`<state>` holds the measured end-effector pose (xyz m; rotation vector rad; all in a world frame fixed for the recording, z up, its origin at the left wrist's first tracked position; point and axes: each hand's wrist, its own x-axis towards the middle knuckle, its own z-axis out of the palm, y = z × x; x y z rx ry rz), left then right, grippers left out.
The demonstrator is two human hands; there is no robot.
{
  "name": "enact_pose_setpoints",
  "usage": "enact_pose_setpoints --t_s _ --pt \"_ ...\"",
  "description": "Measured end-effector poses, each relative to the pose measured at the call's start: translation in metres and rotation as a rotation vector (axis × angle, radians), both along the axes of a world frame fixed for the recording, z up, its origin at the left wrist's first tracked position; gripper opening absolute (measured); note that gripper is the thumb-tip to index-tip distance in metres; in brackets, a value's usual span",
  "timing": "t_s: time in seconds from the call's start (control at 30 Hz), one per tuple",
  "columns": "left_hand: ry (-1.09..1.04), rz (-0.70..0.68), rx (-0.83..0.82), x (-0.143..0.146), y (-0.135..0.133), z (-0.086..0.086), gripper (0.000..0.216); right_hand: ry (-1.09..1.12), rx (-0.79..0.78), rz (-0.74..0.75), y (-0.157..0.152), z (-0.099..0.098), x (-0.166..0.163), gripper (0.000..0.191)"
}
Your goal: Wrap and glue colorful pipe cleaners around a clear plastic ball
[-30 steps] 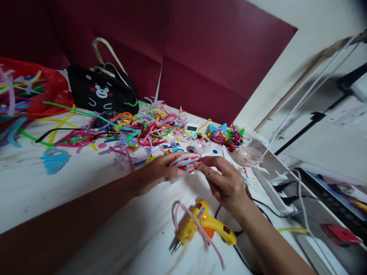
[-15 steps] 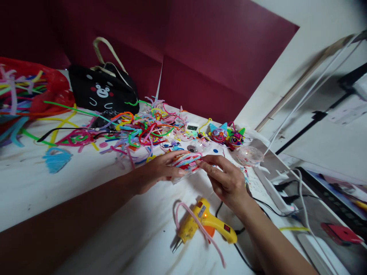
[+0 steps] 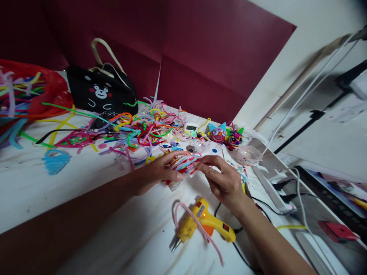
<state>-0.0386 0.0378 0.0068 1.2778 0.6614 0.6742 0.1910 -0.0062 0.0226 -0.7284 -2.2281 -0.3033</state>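
My left hand cups a clear ball wrapped in coloured pipe cleaners, fingers curled round its left side. My right hand pinches the wrap at the ball's right side with thumb and fingertips. The ball is just above the white table. A yellow glue gun lies on the table just below my hands, its orange light on, with a pink pipe cleaner draped across it.
A heap of coloured pipe cleaners spreads behind my hands. Two finished pipe-cleaner heads and a clear ball sit at the right edge. A black bear bag and a red bag stand at the back left. Cables run along the right.
The ball has tipped slightly in my hands, and my right fingers have shifted a little along the wrap. The hands stay in the same place.
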Motion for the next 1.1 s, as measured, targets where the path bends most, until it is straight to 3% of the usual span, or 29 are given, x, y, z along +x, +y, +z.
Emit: enact_pose_setpoints --t_s 0.5,0.63,0.87,1.1 --pt "0.001 -0.01 0.07 0.001 0.003 0.007 0.074 0.061 -0.039 0.017 0.004 -0.003 -0.004 0.042" --pt "0.075 -0.058 0.19 0.004 0.016 0.011 0.072 0.099 -0.068 -0.002 0.006 -0.004 0.0 0.044" --pt "0.191 -0.137 0.545 0.015 0.038 0.015 0.059 0.141 -0.067 -0.068 0.011 0.003 0.01 0.045" --pt "0.221 -0.255 0.572 0.032 0.057 0.016 0.052 0.143 -0.102 -0.141 0.019 0.001 0.02 0.045"
